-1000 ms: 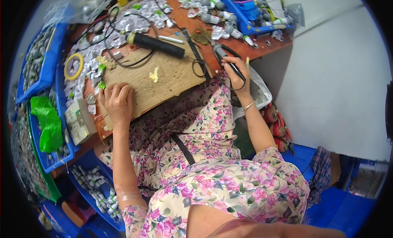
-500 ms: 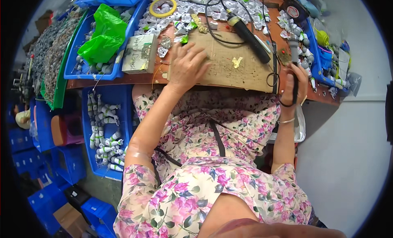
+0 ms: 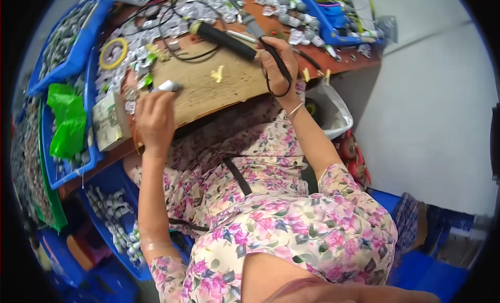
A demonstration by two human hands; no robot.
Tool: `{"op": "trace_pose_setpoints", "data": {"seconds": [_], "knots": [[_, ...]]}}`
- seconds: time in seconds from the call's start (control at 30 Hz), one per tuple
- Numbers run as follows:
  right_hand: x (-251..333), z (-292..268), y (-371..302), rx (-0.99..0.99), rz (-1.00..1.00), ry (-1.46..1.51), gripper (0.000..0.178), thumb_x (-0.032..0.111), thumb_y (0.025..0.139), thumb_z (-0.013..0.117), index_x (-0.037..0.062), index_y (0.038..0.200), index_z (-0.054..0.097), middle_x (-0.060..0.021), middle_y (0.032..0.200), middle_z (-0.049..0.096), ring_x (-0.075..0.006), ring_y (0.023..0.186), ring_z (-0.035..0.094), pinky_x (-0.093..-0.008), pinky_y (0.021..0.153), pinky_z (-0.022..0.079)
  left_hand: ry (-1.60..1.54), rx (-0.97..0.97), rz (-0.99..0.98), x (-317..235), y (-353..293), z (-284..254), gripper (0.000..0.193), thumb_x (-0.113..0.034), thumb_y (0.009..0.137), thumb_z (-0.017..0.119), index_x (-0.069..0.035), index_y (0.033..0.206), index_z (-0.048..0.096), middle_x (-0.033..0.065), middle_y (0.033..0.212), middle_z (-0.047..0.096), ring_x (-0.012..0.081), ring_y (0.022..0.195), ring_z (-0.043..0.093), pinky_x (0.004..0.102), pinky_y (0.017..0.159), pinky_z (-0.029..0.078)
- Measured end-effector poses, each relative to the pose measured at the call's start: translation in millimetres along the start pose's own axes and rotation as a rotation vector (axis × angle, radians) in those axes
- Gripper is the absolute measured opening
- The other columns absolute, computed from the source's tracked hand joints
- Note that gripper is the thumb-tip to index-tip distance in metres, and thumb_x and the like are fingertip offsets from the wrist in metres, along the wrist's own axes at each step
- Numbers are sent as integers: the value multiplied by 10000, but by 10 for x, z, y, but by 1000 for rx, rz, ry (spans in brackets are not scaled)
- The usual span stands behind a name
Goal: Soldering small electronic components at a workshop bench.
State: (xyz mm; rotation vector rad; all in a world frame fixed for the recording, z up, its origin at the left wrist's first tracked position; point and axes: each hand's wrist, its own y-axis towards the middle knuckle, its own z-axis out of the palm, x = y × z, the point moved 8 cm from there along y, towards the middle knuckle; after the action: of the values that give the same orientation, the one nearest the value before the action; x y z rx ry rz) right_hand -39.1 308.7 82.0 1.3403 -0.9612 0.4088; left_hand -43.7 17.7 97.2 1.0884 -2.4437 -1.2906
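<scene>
A cardboard sheet (image 3: 200, 97) lies along the near edge of the red table. Over its left end, my left hand (image 3: 156, 118) is closed on a small white-and-grey plastic part (image 3: 167, 86), pinched at the fingertips. My right hand (image 3: 280, 68), at the sheet's right end, grips a soldering iron (image 3: 254, 29) by its black handle; the grey barrel slants up and to the left, and the cord loops below the hand. Close to it rests a thick black rod-shaped tool (image 3: 224, 41) with a yellowish end. A torn yellow scrap (image 3: 217, 73) sits on the cardboard.
Loose white parts (image 3: 208, 8) cover the table's back, with a yellow tape roll (image 3: 113, 54) among them. At left are a pale block (image 3: 110, 123) and a blue bin with a green bag (image 3: 66, 118). Another blue bin (image 3: 333, 40) stands right, above a white lined container (image 3: 333, 107).
My view has turned, so the table appears tilted. My left hand has gone from lying spread on the cardboard to pinching a small part. The soldering iron has moved inward over the sheet.
</scene>
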Motion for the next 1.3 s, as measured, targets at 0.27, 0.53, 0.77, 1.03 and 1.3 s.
{"op": "trace_pose_setpoints", "data": {"seconds": [0.27, 0.53, 0.77, 1.03, 1.3], "knots": [[-122, -1108, -524, -267, 13, -161, 322, 136, 1014, 556, -12, 1297, 512, -138, 1148, 640, -164, 953, 638, -314, 829, 551, -276, 217, 190, -939, 356, 1274, 300, -24, 804, 659, -96, 1095, 647, 75, 1149, 628, 287, 995, 603, 391, 844, 506], [-240, -1451, -794, -338, 29, -274, 341, 168, 1025, 548, -7, 1312, 493, -139, 1192, 616, -182, 1013, 636, -300, 818, 550, -190, 347, 154, -905, 597, 1785, 299, -28, 818, 620, -86, 1110, 637, 53, 1201, 591, 285, 1007, 612, 401, 858, 517], [246, -2475, -534, -641, -188, -496, 356, 177, 1021, 550, -26, 1303, 473, -172, 1220, 587, -207, 981, 648, -306, 757, 571, -171, 293, 161, -932, 638, 1818, 227, -43, 814, 579, -93, 1019, 663, 38, 1123, 600, 248, 981, 615, 379, 849, 519], [995, -1970, -88, -267, -311, 364, 436, 345, 1019, 564, 79, 1357, 493, -204, 1289, 606, -291, 1044, 645, -352, 745, 577, -252, 313, 104, -963, 651, 1813, 315, -103, 828, 661, -73, 1140, 626, 81, 1122, 616, 280, 1041, 620, 403, 870, 517], [1178, -1239, -10, -176, -298, 281, 499, 390, 992, 603, 64, 1349, 484, -201, 1253, 630, -274, 973, 676, -333, 669, 581, -369, 240, 79, -1179, 852, 1703, 622, -151, 842, 686, -146, 1406, 424, 125, 1005, 606, 298, 950, 649, 400, 748, 548]]}}
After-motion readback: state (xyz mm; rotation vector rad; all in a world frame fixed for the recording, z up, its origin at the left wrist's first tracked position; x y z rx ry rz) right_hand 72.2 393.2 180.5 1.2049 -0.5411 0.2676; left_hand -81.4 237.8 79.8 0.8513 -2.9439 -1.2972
